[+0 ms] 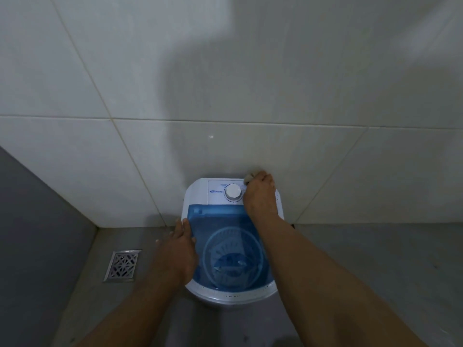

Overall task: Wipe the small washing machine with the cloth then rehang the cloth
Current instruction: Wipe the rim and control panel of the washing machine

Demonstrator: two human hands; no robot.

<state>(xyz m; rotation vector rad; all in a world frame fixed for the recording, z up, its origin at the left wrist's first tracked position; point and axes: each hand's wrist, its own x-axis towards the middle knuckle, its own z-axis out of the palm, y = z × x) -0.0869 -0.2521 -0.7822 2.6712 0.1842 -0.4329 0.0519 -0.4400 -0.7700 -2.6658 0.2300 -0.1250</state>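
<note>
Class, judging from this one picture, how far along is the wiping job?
Done: nothing can be confirmed. In hand: the right hand presses the cloth at the washing machine's back corner, beside the dial; the left hand steadies its side. Left: rehanging the cloth.

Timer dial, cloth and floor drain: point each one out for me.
timer dial [233,192], head view, centre of the white knob.
cloth [251,176], head view, grey wad at the right hand's fingertips.
floor drain [123,265], head view, middle of the grate.
</note>
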